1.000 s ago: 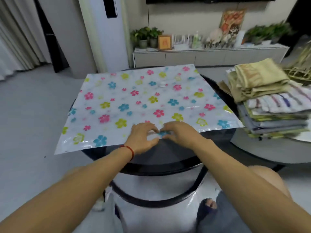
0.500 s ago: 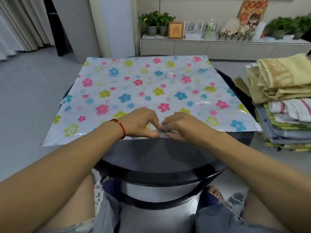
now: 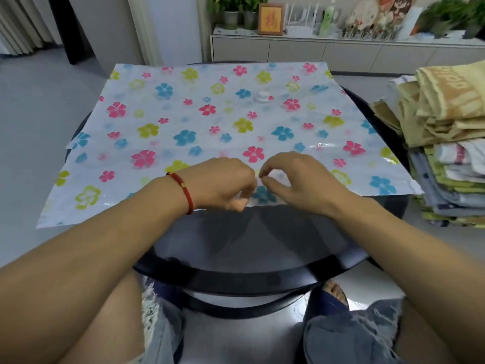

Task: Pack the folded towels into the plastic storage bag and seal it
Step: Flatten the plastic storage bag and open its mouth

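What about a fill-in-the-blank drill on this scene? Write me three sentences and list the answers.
1. The flowered bag lies flat on a round ____ table.
2. The stack of towels sits to the person's ____.
3. The red bracelet is on the wrist of the ____ hand, while the right hand works beside it at the bag's near edge.

Answers: black; right; left

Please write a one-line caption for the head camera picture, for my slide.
Both hands, left hand and right hand, pinch the near edge of the flat flowered bag; folded towels wait aside.
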The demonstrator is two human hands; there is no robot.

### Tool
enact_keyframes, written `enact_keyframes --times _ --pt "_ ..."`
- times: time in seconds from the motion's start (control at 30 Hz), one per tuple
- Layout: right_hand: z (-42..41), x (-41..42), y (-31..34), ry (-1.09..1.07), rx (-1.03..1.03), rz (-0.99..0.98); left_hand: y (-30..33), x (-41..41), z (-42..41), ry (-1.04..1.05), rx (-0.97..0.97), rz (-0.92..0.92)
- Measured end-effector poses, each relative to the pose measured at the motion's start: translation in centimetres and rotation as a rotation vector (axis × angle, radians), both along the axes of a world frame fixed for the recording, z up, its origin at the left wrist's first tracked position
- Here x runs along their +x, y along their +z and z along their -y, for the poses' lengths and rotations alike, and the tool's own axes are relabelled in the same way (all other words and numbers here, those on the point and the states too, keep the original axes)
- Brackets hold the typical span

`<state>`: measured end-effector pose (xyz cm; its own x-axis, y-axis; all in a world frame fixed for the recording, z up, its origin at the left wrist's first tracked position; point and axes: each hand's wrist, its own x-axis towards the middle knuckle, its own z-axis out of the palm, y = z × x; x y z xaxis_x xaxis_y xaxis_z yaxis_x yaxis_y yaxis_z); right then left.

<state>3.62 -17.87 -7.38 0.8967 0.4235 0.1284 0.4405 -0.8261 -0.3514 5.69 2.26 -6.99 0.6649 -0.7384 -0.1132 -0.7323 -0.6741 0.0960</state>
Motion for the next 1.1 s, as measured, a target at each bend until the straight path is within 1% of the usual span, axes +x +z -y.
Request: enact_keyframes --times 0.07,0.1,0.13,0.2,0.23,0.27,0.3,0.37,0.43,0.53,0.63,0.7,0.77,0.93,1.1 --pt "0.3 -1.2 1.1 -0.230 0.170 0.058 0.4 0.0 -0.2 0.031 -0.047 0.011" --pt "0.5 -1.8 1.5 -0.332 0.262 -0.008 0.6 0.1 -0.5 0.050 -0.097 0.010" --pt "0.7 -2.5 1.7 -0.394 0.347 -0.163 0.8 0.2 -0.9 0.069 -0.153 0.011" --pt "0.3 -3.9 1.2 -0.416 0.496 -0.586 1.1 0.2 -1.5 0.095 -0.241 0.014" --pt "-0.2 -4.4 0.6 -0.410 0.573 -0.732 1.2 0.1 -1.6 0.097 -0.265 0.012" --pt "-0.9 -4.4 0.0 -0.411 0.660 -0.803 1.3 -0.1 -1.7 0.095 -0.281 0.010" --pt "-1.7 -4.2 -0.7 -0.416 0.753 -0.818 1.4 -0.3 -1.7 0.096 -0.296 0.008" --pt "-3.2 -3.8 -1.6 -0.419 0.927 -0.758 1.4 -0.8 -1.7 0.126 -0.327 0.007" --pt "-4.2 -3.5 -1.9 -0.415 1.053 -0.671 1.7 -1.2 -1.7 0.179 -0.359 0.002" --pt "-4.5 -3.5 -2.5 -0.452 1.146 -0.625 2.0 -1.7 -1.9 0.218 -0.402 -0.007" --pt "-4.7 -3.4 -2.6 -0.507 1.220 -0.624 2.1 -2.5 -1.0 0.219 -0.354 -0.050" --pt "-4.7 -3.2 -2.8 -0.516 1.127 -0.555 2.0 -2.9 -0.2 0.231 -0.308 -0.018" --pt "-4.6 -3.1 -2.8 -0.516 1.042 -0.508 2.3 -2.8 0.2 0.241 -0.322 0.055" --pt "-4.5 -3.4 -1.9 -0.533 1.037 -0.432 2.8 -3.0 0.7 0.269 -0.371 0.084" --pt "-4.3 -3.5 -1.6 -0.559 0.877 -0.319 2.6 -3.1 1.5 0.357 -0.406 0.201"
